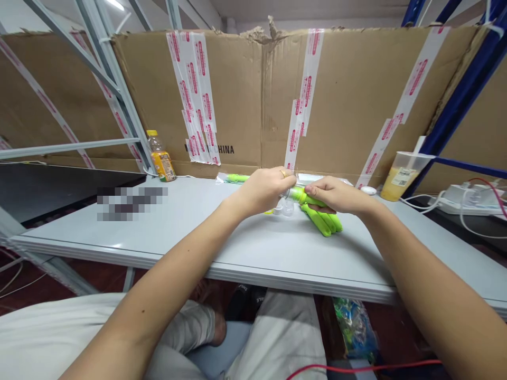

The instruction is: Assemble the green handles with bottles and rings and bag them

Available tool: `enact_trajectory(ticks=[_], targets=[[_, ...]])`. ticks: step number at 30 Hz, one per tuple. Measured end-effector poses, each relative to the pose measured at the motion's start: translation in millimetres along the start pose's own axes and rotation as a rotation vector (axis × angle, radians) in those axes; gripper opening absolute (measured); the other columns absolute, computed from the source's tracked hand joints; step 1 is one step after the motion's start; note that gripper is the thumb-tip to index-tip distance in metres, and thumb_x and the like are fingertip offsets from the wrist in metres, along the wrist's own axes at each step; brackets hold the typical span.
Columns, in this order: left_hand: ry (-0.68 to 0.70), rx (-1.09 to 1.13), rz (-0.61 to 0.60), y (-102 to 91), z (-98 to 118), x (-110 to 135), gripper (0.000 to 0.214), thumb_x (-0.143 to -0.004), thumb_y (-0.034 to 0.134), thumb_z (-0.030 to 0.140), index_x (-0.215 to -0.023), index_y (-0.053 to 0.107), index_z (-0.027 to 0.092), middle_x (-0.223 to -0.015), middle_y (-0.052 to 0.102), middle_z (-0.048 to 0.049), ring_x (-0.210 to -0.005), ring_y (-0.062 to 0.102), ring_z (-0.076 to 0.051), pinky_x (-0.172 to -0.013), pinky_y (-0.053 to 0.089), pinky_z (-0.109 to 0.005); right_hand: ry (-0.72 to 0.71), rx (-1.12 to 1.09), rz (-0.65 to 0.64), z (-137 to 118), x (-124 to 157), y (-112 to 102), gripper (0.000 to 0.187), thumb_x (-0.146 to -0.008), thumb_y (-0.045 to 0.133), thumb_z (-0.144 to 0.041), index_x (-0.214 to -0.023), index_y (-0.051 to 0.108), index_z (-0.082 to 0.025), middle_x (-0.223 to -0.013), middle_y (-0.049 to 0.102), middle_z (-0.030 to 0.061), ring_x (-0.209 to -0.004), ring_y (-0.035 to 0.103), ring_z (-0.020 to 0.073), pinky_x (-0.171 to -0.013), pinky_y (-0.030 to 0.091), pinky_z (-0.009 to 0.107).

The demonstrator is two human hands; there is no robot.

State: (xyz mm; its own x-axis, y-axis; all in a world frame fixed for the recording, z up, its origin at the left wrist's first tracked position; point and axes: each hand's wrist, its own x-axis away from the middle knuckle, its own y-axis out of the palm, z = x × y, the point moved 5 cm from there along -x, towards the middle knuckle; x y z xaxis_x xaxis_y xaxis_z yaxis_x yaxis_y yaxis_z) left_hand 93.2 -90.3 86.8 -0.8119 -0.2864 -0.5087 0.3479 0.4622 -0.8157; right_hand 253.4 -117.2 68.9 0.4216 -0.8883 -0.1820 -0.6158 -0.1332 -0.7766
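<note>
My left hand (269, 186), with a ring on one finger, is closed around the clear end of a lime-green item (301, 195). My right hand (335, 194) pinches the same item on its green part, so both hands grip it just above the tabletop. Its exact kind cannot be made out. Several soft-looking lime-green finger-shaped pieces (325, 222) lie beneath my right hand. Small clear plastic caps (287, 208) rest under my hands, beside a bit of yellow. Behind my left hand a green stick-like piece (236, 178) lies in clear wrapping, partly hidden.
The white table (166, 221) backs onto a taped cardboard wall (237, 95). At the back left stands a juice bottle (161, 158); a plastic cup (403, 177) with a yellow drink stands right, near a power strip (463, 201) with cables. A blurred patch covers something left.
</note>
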Motion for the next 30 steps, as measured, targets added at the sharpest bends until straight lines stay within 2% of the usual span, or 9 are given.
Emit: enact_trajectory(ticks=[2, 4, 8, 13, 16, 20, 23, 27, 30], targets=[[-0.038, 0.018, -0.019, -2.0, -1, 0, 0.021, -0.083, 0.051, 0.011, -0.102, 0.059, 0.018, -0.096, 0.067, -0.0077, -0.088, 0.062, -0.021, -0.065, 0.037, -0.029, -0.036, 0.091, 0.106, -3, 0, -4, 0.051, -0.097, 0.039, -0.057, -0.062, 0.045, -0.020, -0.056, 0.048, -0.0015, -0.051, 0.040, 0.0113, -0.053, 0.029, 0.027], [-0.094, 0.097, -0.062, -3.5, -2, 0, 0.025, -0.085, 0.059, 0.027, -0.109, 0.059, 0.018, -0.095, 0.068, -0.0063, -0.084, 0.063, -0.022, -0.065, 0.038, -0.030, -0.110, 0.283, 0.227, -7, -1, -6, 0.044, -0.097, 0.046, -0.050, -0.067, 0.056, -0.019, -0.062, 0.056, 0.0006, -0.058, 0.046, 0.0135, -0.057, 0.030, 0.028], [-0.173, 0.275, -0.152, -4.1, -4, 3, 0.041, -0.088, 0.055, 0.056, -0.104, 0.062, 0.019, -0.086, 0.068, -0.0056, -0.074, 0.061, -0.021, -0.063, 0.037, -0.030, -0.233, 0.622, 0.384, -15, 0, -2, 0.031, -0.095, 0.055, -0.047, -0.096, 0.072, -0.020, -0.091, 0.070, 0.0082, -0.081, 0.059, 0.0208, -0.063, 0.031, 0.030], [-0.204, 0.563, -0.320, 1.0, -10, 5, 0.043, -0.095, 0.042, 0.054, -0.096, 0.063, 0.016, -0.084, 0.068, -0.0054, -0.070, 0.060, -0.017, -0.062, 0.039, -0.028, -0.297, 0.763, 0.415, -21, 1, 4, 0.031, -0.095, 0.058, -0.045, -0.109, 0.072, -0.021, -0.099, 0.070, 0.0099, -0.088, 0.061, 0.0230, -0.066, 0.034, 0.031], [-0.217, 0.450, -0.263, -2.7, -12, 5, 0.035, -0.093, 0.048, 0.049, -0.097, 0.061, 0.017, -0.085, 0.068, -0.0059, -0.071, 0.060, -0.018, -0.061, 0.037, -0.028, -0.282, 0.795, 0.426, -21, 2, 4, 0.034, -0.095, 0.055, -0.047, -0.109, 0.071, -0.021, -0.096, 0.070, 0.0104, -0.086, 0.060, 0.0231, -0.064, 0.033, 0.031], [-0.178, 0.144, -0.168, -2.6, -3, 3, 0.028, -0.092, 0.053, 0.042, -0.103, 0.059, 0.017, -0.088, 0.069, -0.0082, -0.074, 0.061, -0.022, -0.062, 0.035, -0.030, -0.228, 0.715, 0.417, -17, 2, 0, 0.039, -0.098, 0.045, -0.047, -0.086, 0.069, -0.019, -0.077, 0.065, 0.0077, -0.069, 0.054, 0.0192, -0.059, 0.026, 0.031], [-0.076, -0.050, -0.100, 2.3, 8, 0, 0.022, -0.091, 0.056, 0.032, -0.104, 0.058, 0.015, -0.094, 0.069, -0.0113, -0.084, 0.064, -0.025, -0.067, 0.038, -0.032, -0.150, 0.440, 0.292, -8, 0, -4, 0.047, -0.098, 0.041, -0.049, -0.065, 0.056, -0.019, -0.058, 0.052, 0.0015, -0.054, 0.042, 0.0137, -0.055, 0.025, 0.030], [0.066, -0.162, -0.010, 1.4, 19, -3, 0.017, -0.090, 0.056, 0.023, -0.104, 0.059, 0.014, -0.101, 0.068, -0.0137, -0.097, 0.063, -0.026, -0.079, 0.041, -0.036, -0.030, 0.077, 0.116, 3, 0, -6, 0.057, -0.094, 0.040, -0.065, -0.061, 0.048, -0.019, -0.052, 0.043, -0.0021, -0.047, 0.034, 0.0103, -0.050, 0.026, 0.027], [0.017, -0.082, -0.017, -4.1, 15, -2, 0.025, -0.093, 0.054, 0.032, -0.110, 0.058, 0.015, -0.105, 0.068, -0.0128, -0.099, 0.063, -0.026, -0.077, 0.042, -0.035, -0.095, 0.211, 0.219, -2, 1, -9, 0.056, -0.096, 0.042, -0.061, -0.062, 0.054, -0.018, -0.053, 0.048, -0.0004, -0.051, 0.039, 0.0119, -0.053, 0.026, 0.028]])
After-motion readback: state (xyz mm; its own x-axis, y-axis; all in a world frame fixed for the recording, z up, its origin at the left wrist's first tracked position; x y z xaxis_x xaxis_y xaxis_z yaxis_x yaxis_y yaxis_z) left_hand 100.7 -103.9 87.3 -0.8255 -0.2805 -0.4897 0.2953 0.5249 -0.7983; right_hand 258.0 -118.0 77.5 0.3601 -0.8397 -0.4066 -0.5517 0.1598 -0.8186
